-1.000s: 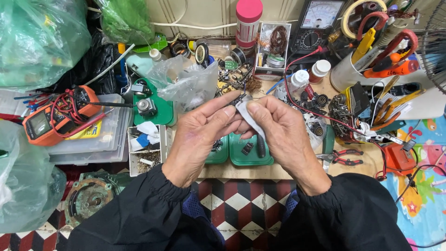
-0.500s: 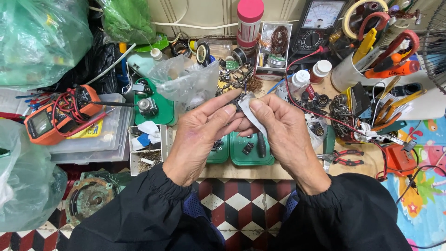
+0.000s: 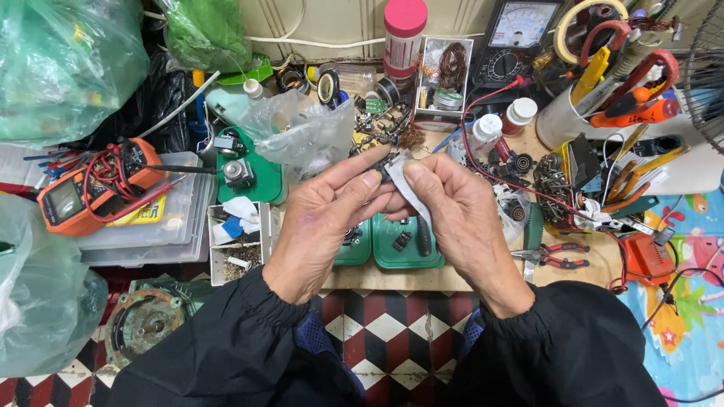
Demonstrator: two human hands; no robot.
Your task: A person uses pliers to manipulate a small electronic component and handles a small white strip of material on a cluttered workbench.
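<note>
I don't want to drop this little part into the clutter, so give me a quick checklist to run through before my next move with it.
1. Both hands on the part: left hand and right hand pinch the small dark part with its pale strip. Ok.
2. Part held above the bench, not resting on it: ok.
3. Green trays below to catch a drop: ok.
4. Part's fine detail visible: cannot tell, the fingers cover much of it.
5. Pliers close to the right hand: ok.
6. Bare bench space nearby: not ok, clutter all around.
</note>
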